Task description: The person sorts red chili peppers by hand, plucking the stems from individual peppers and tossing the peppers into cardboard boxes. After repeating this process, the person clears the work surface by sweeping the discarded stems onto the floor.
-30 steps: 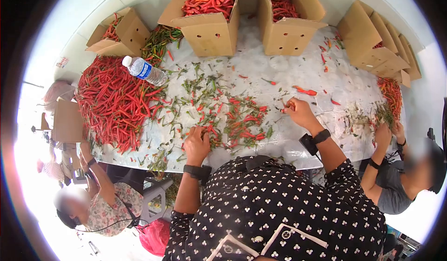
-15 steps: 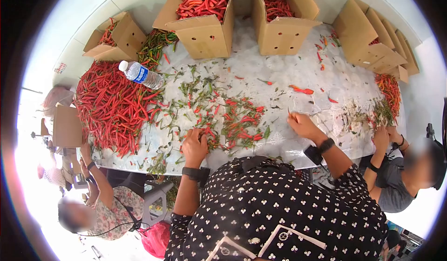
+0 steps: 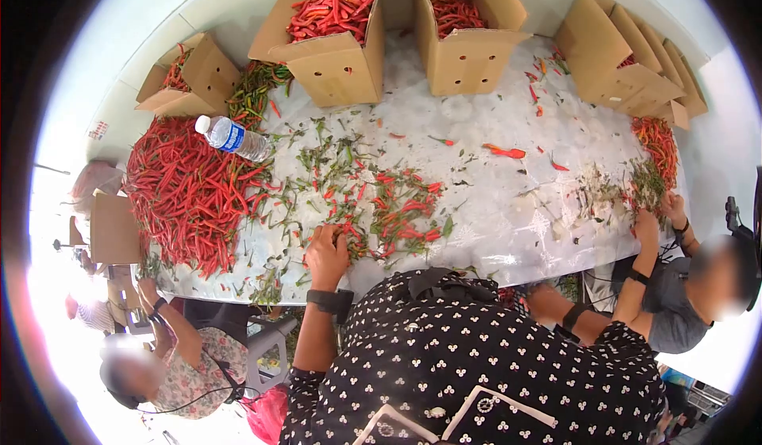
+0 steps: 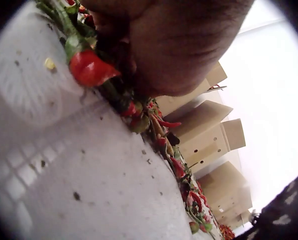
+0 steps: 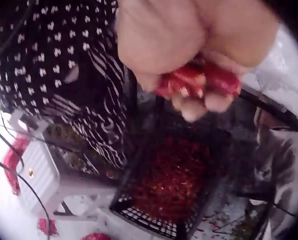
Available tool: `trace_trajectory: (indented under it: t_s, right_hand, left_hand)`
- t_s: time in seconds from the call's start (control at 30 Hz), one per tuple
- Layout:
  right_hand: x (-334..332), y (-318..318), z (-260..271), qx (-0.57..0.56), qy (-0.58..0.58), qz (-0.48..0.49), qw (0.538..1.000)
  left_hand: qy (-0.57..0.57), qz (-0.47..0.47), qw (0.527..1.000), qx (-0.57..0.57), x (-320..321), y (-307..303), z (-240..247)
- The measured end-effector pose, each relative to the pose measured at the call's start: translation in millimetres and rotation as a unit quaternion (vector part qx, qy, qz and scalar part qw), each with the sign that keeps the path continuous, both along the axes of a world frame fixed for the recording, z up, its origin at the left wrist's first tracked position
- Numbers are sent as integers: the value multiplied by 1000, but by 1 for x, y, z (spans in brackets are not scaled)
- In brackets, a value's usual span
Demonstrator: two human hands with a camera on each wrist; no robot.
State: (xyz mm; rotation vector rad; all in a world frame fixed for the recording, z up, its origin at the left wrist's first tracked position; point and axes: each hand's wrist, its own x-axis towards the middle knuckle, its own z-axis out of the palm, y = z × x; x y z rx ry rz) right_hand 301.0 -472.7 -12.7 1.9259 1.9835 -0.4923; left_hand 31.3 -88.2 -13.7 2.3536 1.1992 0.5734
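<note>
White plastic-covered table (image 3: 516, 215) is strewn with green stems and cut chillies (image 3: 401, 215). A heap of whole red chillies (image 3: 186, 191), a water bottle (image 3: 232, 138) and cardboard boxes (image 3: 337, 64) are set further back. The left hand (image 3: 327, 253) is laid on the scraps near the front edge, fingers bent down into them, but a grip cannot be confirmed. The right hand (image 5: 174, 40) is seen below table level, fingers curled round red chilli pieces (image 5: 199, 82), over a black basket (image 5: 144, 220) filled with more of them.
</note>
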Motion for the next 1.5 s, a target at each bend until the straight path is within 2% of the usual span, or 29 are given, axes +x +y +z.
trace_trajectory:
  t_s: [0.03, 0.07, 0.13, 0.17, 0.2, 0.23, 0.27, 0.3, 0.33, 0.43, 0.57, 0.63, 0.67, 0.77, 0.87, 0.9, 0.97, 1.0, 1.07, 1.23, 1.3, 1.4, 1.5]
  right_hand:
    - [2, 24, 3, -55, 162, -79, 982]
    - [6, 47, 8, -107, 319, -157, 929]
    - [29, 105, 26, 38, 376, -215, 901]
    - [48, 129, 28, 156, 315, -216, 911]
    - [68, 155, 43, 235, 262, -251, 902]
    - [88, 172, 27, 355, 185, -277, 874]
    - [103, 186, 26, 398, 147, -287, 859]
    - [116, 198, 23, 393, 98, -284, 869]
    - [123, 203, 14, 394, 102, -281, 869]
    - [136, 212, -1, 304, 69, -299, 902]
    - [141, 213, -1, 304, 91, -288, 904]
    - [139, 224, 7, 359, 142, -300, 872]
    - [136, 231, 8, 359, 141, -303, 871]
    - [132, 255, -3, 261, 89, -256, 927]
    - [128, 270, -1, 219, 68, -280, 932]
    - [127, 274, -1, 217, 70, -281, 932]
    - [126, 285, 1, 317, 138, -212, 914]
    - [120, 292, 6, 315, 137, -212, 915]
    - [102, 311, 19, 290, 205, -195, 914]
    - [84, 335, -20, 308, 164, -229, 909]
    - [83, 328, -20, 316, 154, -259, 899]
    - [79, 304, -6, 268, 171, -258, 912]
    - [53, 232, 9, 313, 262, -228, 884]
  left_hand:
    - [9, -1, 1000, -4, 1, 1, 0]
    - [10, -8, 1000, -2, 2, 1, -1]
    - [3, -2, 1000, 9, 3, 0, -2]
    - [2, -3, 1000, 11, 3, 0, -2]
    - [10, -10, 999, 29, 2, 0, -1]
    - [18, -14, 999, 47, 2, 0, 0]
    - [16, -8, 999, 50, 2, 0, -1]
    - [12, -11, 999, 41, 1, 0, -1]
    - [9, -15, 999, 31, 0, 0, -1]
    - [22, -4, 999, 33, 2, -3, 4]
    - [16, 2, 999, 31, 3, -3, 2]
    - [8, -9, 999, 48, 4, -2, 1]
    - [8, -12, 999, 48, 4, -2, 0]
    - [14, -11, 998, 52, 3, 2, -2]
    - [17, -7, 999, 27, 2, 1, -2]
    - [8, -2, 1000, 17, 3, 0, 0]
    - [-3, 3, 1000, 4, 5, 0, 1]
    - [-4, 2, 1000, 7, 5, 0, 1]
    - [-7, 1, 1000, 11, 4, 0, 0]
    - [-1, 5, 1000, 5, 6, -1, 5]
    - [-5, -6, 1000, 13, 4, 0, 1]
    - [-9, -24, 999, 27, 3, 2, -2]
    - [-12, -15, 999, 26, 4, 0, 2]
